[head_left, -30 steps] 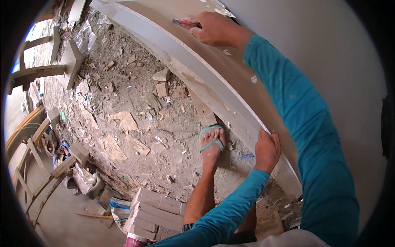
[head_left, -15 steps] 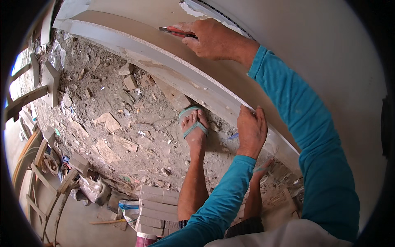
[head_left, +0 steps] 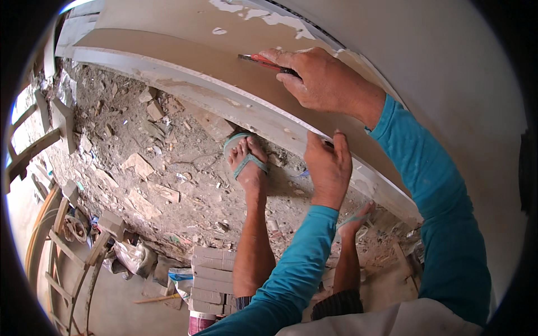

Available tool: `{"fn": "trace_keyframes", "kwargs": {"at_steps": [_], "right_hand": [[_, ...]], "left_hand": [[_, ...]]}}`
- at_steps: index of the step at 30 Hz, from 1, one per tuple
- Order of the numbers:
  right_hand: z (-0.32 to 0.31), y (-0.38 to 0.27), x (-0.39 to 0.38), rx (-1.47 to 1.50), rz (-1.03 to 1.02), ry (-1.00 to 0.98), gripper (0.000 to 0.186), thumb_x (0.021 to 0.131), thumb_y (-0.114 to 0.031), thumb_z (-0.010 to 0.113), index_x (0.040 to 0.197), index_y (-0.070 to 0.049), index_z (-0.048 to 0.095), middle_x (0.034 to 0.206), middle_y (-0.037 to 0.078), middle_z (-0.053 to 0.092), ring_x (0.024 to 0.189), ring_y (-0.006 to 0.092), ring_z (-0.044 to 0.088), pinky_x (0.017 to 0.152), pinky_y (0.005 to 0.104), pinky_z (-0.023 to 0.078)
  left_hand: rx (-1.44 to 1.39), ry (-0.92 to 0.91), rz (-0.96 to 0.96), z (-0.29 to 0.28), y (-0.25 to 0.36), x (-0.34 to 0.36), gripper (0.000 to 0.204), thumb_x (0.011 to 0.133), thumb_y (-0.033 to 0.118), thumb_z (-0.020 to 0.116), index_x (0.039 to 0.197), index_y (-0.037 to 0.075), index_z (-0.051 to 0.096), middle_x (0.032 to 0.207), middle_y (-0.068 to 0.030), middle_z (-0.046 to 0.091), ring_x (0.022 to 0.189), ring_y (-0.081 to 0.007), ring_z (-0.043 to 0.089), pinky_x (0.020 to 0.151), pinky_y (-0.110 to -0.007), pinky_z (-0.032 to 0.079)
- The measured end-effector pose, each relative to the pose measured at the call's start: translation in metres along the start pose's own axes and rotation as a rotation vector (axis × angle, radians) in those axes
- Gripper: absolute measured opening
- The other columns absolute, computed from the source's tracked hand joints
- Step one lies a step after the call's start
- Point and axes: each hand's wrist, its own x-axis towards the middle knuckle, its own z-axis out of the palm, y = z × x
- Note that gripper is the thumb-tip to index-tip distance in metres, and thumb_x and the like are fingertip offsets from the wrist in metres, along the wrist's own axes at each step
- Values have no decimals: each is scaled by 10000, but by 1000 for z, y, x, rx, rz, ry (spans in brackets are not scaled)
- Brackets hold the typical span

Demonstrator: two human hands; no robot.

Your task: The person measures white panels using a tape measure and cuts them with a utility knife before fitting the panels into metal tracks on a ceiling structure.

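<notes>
My right hand (head_left: pixel 330 81) is closed around a red utility knife (head_left: pixel 264 61), whose tip points left over the tan face of a long plasterboard sheet (head_left: pixel 185 59). Whether the blade touches the paper, I cannot tell. On the sheet's near white edge, my left hand (head_left: pixel 329 173) is closed, thumb and finger at the rim. A small dark patch shows between those fingers, too unclear to name. White torn patches (head_left: pixel 286 22) mark the board's far side.
Rubble and broken pieces (head_left: pixel 140 165) cover the ground around my sandalled foot (head_left: pixel 246 157). Stacked grey blocks (head_left: pixel 213 274) and a bucket (head_left: pixel 200 322) stand near me. Wooden frames (head_left: pixel 67 257) lean at the left. A pale smooth surface (head_left: pixel 448 73) lies beyond the board.
My right hand has drawn the knife rightward and nearer along the board, closer to my left hand. The left hand keeps to the board's edge. The whole view has shifted slightly.
</notes>
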Motion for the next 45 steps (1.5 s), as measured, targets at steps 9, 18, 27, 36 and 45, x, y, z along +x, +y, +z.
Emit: {"fn": "trace_keyframes", "kwargs": {"at_steps": [9, 18, 27, 36, 45], "right_hand": [[-27, 18, -83, 52, 187, -175, 504, 937, -105, 619, 1435, -62, 555, 1149, 287, 683, 1034, 457, 669, 916, 489, 546], [-40, 48, -198, 85, 218, -118, 503, 936, -117, 620, 1433, -94, 547, 1042, 267, 707, 947, 449, 681, 834, 518, 539], [-73, 85, -348, 102, 472, -257, 490, 955, -107, 608, 1442, -123, 555, 1186, 244, 691, 1045, 423, 665, 925, 480, 535], [-75, 121, -404, 104, 385, -280, 490, 960, -99, 607, 1446, -133, 561, 1293, 203, 664, 1120, 444, 631, 976, 493, 516], [-44, 158, -420, 33, 225, -186, 436, 914, -158, 584, 1346, -144, 641, 981, 245, 727, 928, 436, 707, 882, 525, 550]], "left_hand": [[-75, -32, -81, 0, 9, 2, 252, 981, 106, 610, 1141, -79, 550, 896, -161, 703, 697, -184, 711, 555, -312, 625], [-131, -61, -137, -2, 14, 0, 342, 954, 198, 645, 1128, -93, 607, 1015, -206, 677, 793, -253, 731, 626, -314, 657], [-16, 25, -87, 8, 16, -1, 267, 866, 179, 698, 1014, -41, 668, 962, -148, 688, 842, -213, 710, 658, -337, 651], [-59, 101, 29, 31, -9, -24, 292, 881, 229, 782, 1028, 11, 653, 941, -116, 704, 747, -188, 707, 634, -290, 603], [-34, -6, -21, 109, -80, -103, 346, 818, 180, 827, 1077, -12, 699, 1023, -107, 712, 897, -209, 704, 758, -361, 615]]}}
